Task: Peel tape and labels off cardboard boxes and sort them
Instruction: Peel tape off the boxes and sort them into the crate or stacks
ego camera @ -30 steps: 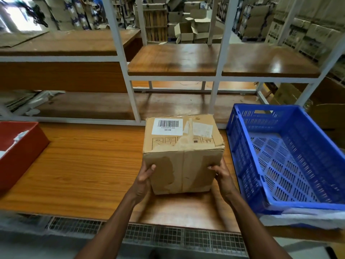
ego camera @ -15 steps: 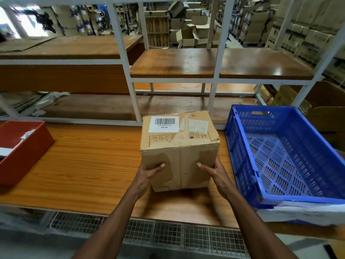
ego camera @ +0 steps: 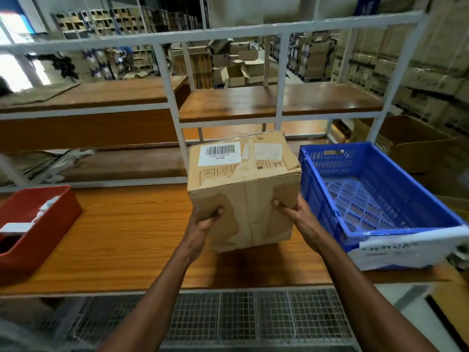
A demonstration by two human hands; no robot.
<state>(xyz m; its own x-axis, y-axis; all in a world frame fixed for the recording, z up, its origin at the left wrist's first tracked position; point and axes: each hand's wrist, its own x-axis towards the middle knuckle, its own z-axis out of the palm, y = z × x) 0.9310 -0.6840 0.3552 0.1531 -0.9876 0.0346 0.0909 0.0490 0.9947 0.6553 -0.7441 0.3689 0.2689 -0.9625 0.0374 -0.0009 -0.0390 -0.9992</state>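
both arms extended; left grip (ego camera: 203, 224), right grip (ego camera: 297, 217) clasping box sides.

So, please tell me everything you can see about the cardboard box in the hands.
The cardboard box is brown, worn and dented, tilted toward the camera. On top sit a white barcode label, a paler label and printed handling symbols. Tape runs down its front seam. The left hand and right hand grip its lower sides above the wooden table.

Wooden table (ego camera: 121, 240): red bin (ego camera: 48, 222), blue crate (ego camera: 396, 174)
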